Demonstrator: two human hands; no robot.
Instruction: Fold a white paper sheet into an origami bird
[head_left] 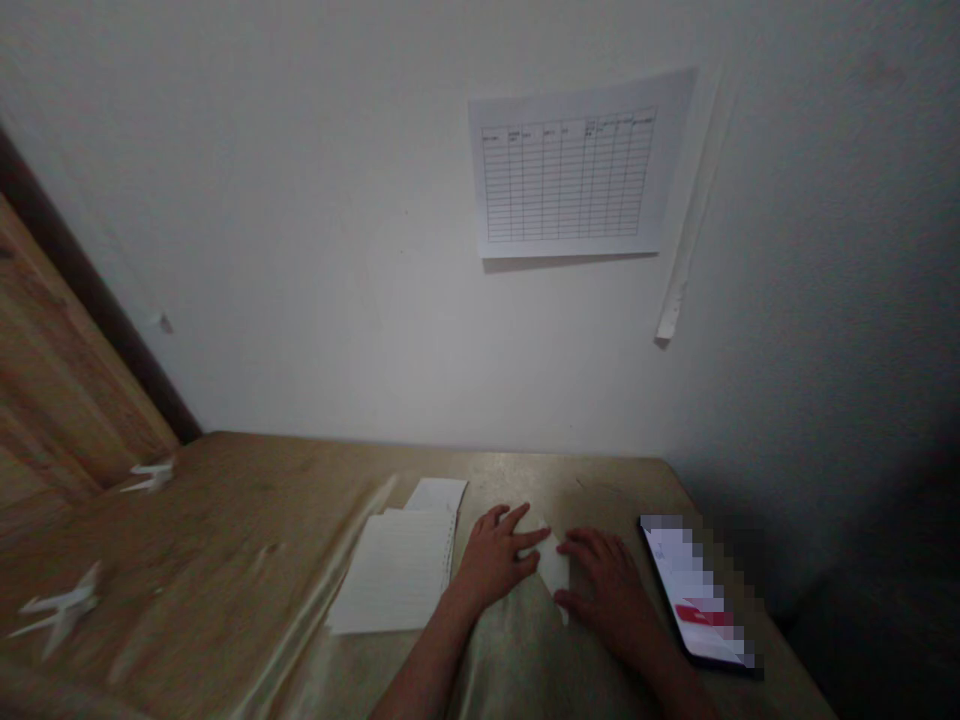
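- Folded white paper [555, 572], lower centre of frame, right of middle; lies on the table, narrow end toward the bottom edge.
- Left hand [501, 553] at the paper's left side: fingers spread apart, tips of some at or on its edge; exact contact hard to tell.
- Right hand [602, 580] at the paper's right side: fingers slightly bent and close together, thumb apart from them, thumb tip by the paper's lower edge. Cannot tell whether anything is pinched.
- Lined sheets [394, 575], left of the left hand, stacked; another white sheet [442, 492] shows past their upper edge.
- Phone [686, 600], lower right, beside the right hand; screen lit, partly pixelated.
- Two folded white paper shapes, well apart from the hands: one [66, 608] lower left, one [154, 474] farther up at left.
- Table [225, 540], brownish covering, creased left of the lined sheets.
- Pale wall [300, 250] behind; printed grid sheet [566, 180] upper right of centre, white strip [690, 230] just right of it.
- Wooden panel [60, 380], left edge of frame.
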